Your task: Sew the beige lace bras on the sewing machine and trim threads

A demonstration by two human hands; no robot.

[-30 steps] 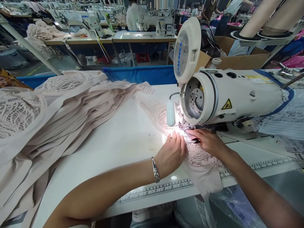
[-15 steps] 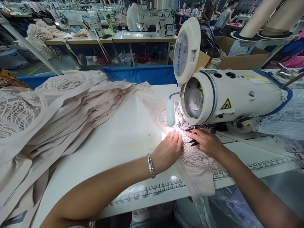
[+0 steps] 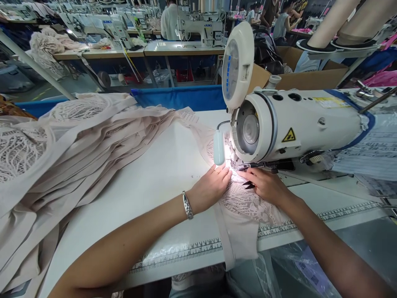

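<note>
A white Juki sewing machine [image 3: 297, 124] stands on the white table [image 3: 155, 178], its small lamp [image 3: 218, 147] lighting the needle area. A beige lace garment piece [image 3: 245, 207] lies under the presser foot and hangs over the table's front edge. My left hand [image 3: 211, 186], a silver bracelet on the wrist, lies flat on the lace left of the needle, fingers together. My right hand [image 3: 263, 184] presses the lace on the right and holds small black thread snips [image 3: 249, 184] between its fingers.
A big pile of beige lace garments [image 3: 62, 153] covers the table's left half. A measuring tape [image 3: 186, 252] is printed along the front edge. Paper sheets [image 3: 366, 153] lie at the right. Behind are cardboard boxes [image 3: 310, 74], more sewing stations and other workers.
Both hands have slid forward and left toward the needle, and the lace piece has fed further under the machine. The handwheel spun.
</note>
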